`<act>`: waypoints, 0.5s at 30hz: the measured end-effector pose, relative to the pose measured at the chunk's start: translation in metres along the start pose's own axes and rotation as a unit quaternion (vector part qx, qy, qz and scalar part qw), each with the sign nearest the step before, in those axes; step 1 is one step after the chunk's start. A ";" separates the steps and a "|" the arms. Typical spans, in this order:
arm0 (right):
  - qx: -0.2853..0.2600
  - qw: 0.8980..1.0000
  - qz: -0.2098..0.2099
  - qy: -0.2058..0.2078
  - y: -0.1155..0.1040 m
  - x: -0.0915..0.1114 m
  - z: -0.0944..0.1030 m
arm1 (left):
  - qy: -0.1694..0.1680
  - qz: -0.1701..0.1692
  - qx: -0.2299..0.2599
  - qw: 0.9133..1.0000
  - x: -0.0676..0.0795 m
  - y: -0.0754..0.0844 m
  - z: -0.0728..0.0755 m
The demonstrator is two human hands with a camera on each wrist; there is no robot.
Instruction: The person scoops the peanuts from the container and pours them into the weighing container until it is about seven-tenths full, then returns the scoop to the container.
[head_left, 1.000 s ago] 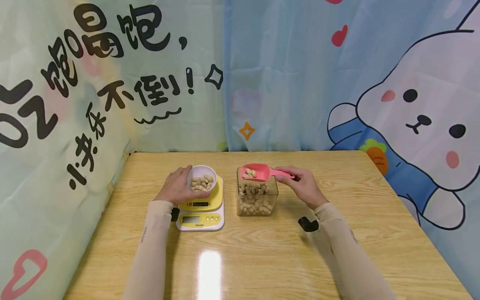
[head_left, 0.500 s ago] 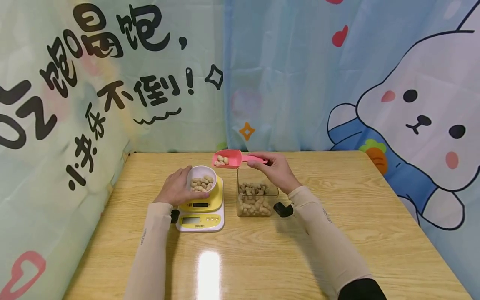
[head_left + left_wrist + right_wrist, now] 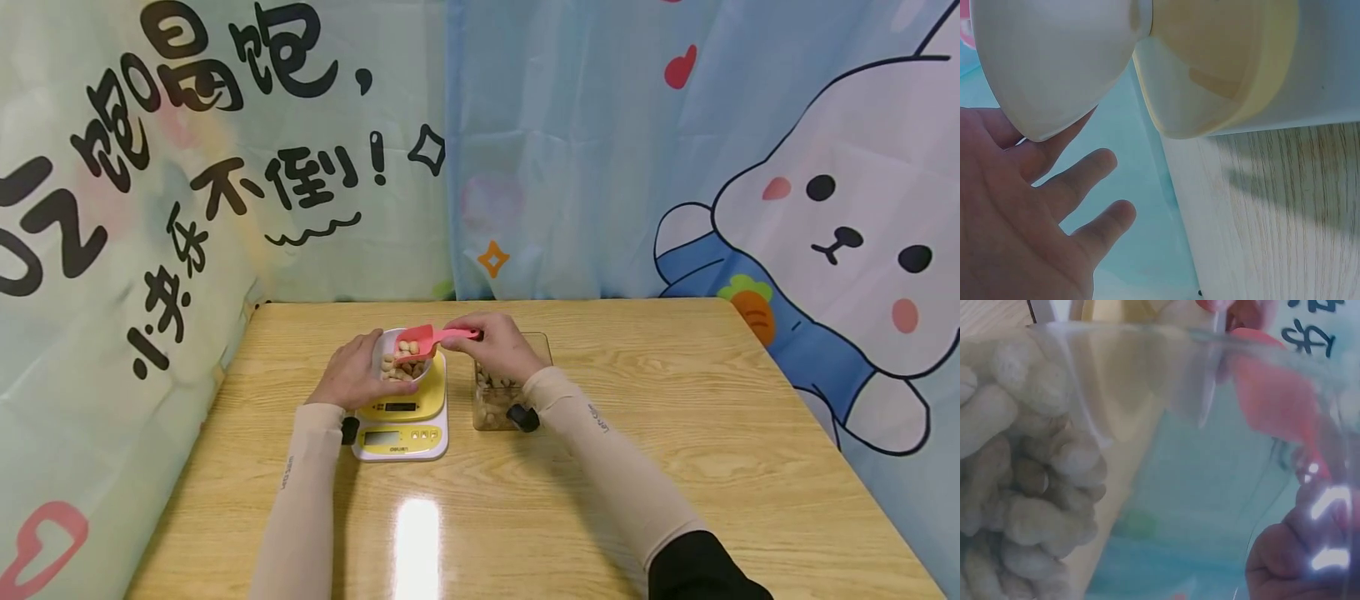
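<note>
A white bowl (image 3: 386,342) of peanuts is tilted over the yellow-and-white kitchen scale (image 3: 401,442). My left hand (image 3: 347,372) holds it from the left, thumb along the near side; in the left wrist view a finger lies against the bowl (image 3: 1060,62) while two other fingers (image 3: 1085,181) are spread off it. My right hand (image 3: 497,346) grips the handle of a pink scoop (image 3: 426,340), whose front end with a few peanuts is over the bowl's opening. Whether the scoop touches the bowl cannot be told. Beneath my right hand stands a clear container (image 3: 538,342) of peanuts (image 3: 1041,519).
Everything stands on a light wooden table (image 3: 675,400). A printed cloth with lettering (image 3: 307,179) hangs behind and to the left, and a blue one with a cartoon rabbit (image 3: 847,208) at the back right. My right forearm passes in front of the container.
My right hand has carried the scoop of peanuts left, from above the container to over the bowl, and tipped it slightly. The left hand and bowl have stayed in place.
</note>
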State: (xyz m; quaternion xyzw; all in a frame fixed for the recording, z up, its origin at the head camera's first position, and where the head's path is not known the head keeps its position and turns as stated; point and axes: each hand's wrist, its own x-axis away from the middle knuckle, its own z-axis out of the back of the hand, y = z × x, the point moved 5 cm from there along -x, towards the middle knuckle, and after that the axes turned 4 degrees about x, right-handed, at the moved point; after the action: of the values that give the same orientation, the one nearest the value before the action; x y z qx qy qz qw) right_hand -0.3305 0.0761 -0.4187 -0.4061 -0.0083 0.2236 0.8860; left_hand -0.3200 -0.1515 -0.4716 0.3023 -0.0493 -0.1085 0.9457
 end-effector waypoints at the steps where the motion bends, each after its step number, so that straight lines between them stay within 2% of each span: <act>1: 0.011 1.000 0.005 -0.006 -0.003 -0.001 -0.002 | 0.001 0.002 0.003 1.000 0.000 0.000 0.000; 8: 0.065 0.995 0.056 -0.041 -0.020 -0.004 -0.012 | 0.003 0.010 0.009 1.000 0.001 -0.001 -0.001; 15: 0.080 0.994 0.055 -0.047 -0.025 -0.003 -0.010 | 0.008 0.014 0.025 1.000 0.002 -0.001 0.000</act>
State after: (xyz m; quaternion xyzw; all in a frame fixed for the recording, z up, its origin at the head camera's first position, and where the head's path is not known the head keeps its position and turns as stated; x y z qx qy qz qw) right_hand -0.3213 0.0536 -0.4068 -0.3227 -0.0101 0.2908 0.9007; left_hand -0.3180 -0.1529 -0.4725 0.3256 -0.0486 -0.0920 0.9398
